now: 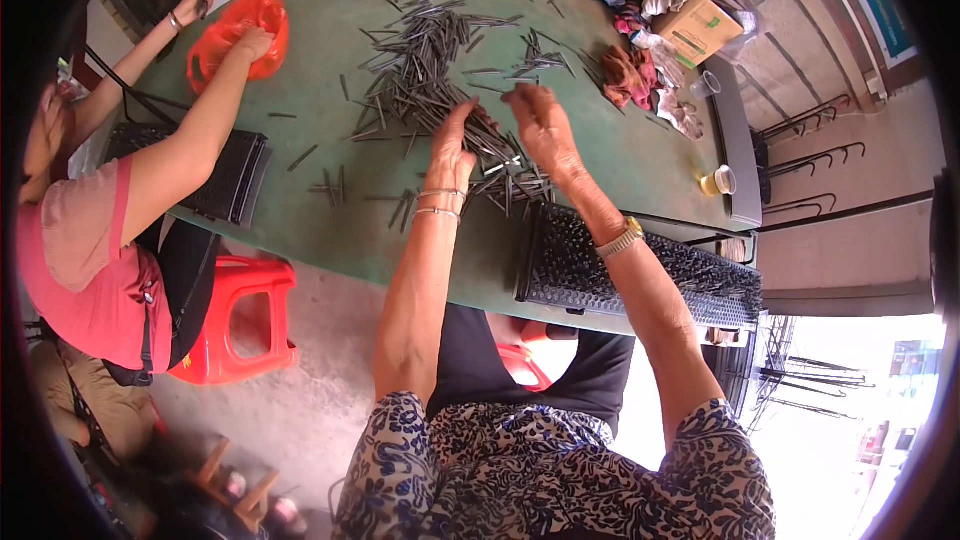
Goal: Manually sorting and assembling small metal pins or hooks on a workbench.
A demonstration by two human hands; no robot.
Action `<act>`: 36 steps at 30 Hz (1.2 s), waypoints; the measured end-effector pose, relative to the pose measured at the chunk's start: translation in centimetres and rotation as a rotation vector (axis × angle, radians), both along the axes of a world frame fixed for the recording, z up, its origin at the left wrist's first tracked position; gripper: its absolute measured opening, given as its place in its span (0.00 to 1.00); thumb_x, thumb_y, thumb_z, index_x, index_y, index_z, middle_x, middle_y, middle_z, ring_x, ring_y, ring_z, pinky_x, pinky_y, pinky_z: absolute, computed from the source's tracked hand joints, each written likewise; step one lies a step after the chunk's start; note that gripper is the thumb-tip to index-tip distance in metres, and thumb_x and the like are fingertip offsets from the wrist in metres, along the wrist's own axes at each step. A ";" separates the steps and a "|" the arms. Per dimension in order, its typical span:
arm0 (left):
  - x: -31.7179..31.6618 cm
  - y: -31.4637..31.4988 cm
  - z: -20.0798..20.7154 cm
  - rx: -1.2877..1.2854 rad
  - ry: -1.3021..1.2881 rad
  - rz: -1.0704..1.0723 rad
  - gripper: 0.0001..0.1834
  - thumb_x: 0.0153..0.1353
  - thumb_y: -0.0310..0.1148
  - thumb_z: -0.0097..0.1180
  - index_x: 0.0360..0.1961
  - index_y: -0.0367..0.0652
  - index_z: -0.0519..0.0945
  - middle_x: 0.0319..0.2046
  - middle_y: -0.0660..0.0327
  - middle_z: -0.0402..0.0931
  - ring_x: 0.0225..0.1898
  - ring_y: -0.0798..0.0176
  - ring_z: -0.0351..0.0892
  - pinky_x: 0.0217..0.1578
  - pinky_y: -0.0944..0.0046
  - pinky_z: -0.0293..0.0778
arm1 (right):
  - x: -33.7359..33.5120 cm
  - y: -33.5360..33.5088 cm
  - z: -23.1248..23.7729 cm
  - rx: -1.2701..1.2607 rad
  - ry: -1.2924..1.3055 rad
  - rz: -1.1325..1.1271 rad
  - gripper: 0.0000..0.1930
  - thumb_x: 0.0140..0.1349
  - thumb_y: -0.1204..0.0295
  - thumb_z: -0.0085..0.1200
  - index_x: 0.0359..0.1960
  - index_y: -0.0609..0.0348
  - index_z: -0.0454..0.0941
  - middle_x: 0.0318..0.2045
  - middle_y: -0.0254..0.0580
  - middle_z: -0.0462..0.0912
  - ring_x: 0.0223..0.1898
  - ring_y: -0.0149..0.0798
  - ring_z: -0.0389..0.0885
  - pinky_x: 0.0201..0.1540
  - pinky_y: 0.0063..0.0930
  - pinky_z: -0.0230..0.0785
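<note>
A loose pile of thin dark rods spreads over the green table in front of me. At its near end my left hand, with two bracelets at the wrist, curls round a bunch of these rods. To the right of that bunch, my right hand hovers close, its fingers bent and partly spread. Nothing shows in it, though the fingertips are a little blurred. Just nearer than my hands lie more rods, some with shiny ends. By my right forearm a black rack with many small holes or pegs rests on the table edge.
At the left, a co-worker in pink has one hand in a red plastic bag. Another black rack lies near them. A red stool stands below. Crumpled cloths, a cardboard box and a cup sit right.
</note>
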State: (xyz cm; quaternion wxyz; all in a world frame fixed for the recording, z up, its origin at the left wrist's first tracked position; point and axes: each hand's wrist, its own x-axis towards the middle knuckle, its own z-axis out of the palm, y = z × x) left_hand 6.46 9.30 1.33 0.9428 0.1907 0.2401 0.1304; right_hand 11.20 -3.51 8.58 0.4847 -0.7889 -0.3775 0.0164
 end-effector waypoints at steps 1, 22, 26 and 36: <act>-0.2 0.6 -0.1 0.076 -0.071 0.011 0.11 0.51 0.33 0.68 0.32 0.40 0.79 0.28 0.59 0.80 0.30 0.62 0.80 0.32 0.60 0.78 | 0.3 -0.1 0.4 0.032 0.039 -0.037 0.10 0.62 0.70 0.51 0.40 0.65 0.75 0.39 0.53 0.80 0.44 0.52 0.78 0.48 0.37 0.70; -3.0 -2.8 0.4 1.315 0.088 0.214 0.24 0.51 0.35 0.63 0.48 0.40 0.70 0.34 0.51 0.80 0.36 0.50 0.82 0.35 0.58 0.74 | -3.7 3.8 -0.2 0.347 0.404 -0.023 0.18 0.62 0.66 0.57 0.49 0.61 0.68 0.30 0.44 0.79 0.35 0.40 0.77 0.42 0.35 0.70; -2.5 -2.6 -0.6 1.412 0.245 0.085 0.23 0.53 0.36 0.63 0.47 0.40 0.68 0.35 0.47 0.79 0.39 0.43 0.80 0.36 0.54 0.74 | -3.1 4.1 -1.6 0.097 0.199 -0.119 0.10 0.66 0.65 0.48 0.39 0.58 0.75 0.31 0.52 0.80 0.35 0.53 0.79 0.40 0.40 0.70; -2.7 -2.3 -0.7 0.829 0.141 -0.066 0.13 0.56 0.36 0.61 0.27 0.35 0.77 0.22 0.54 0.79 0.22 0.59 0.79 0.23 0.63 0.73 | 2.6 4.5 3.0 0.284 0.123 -0.279 0.13 0.67 0.68 0.41 0.32 0.66 0.73 0.28 0.49 0.85 0.29 0.42 0.83 0.35 0.30 0.73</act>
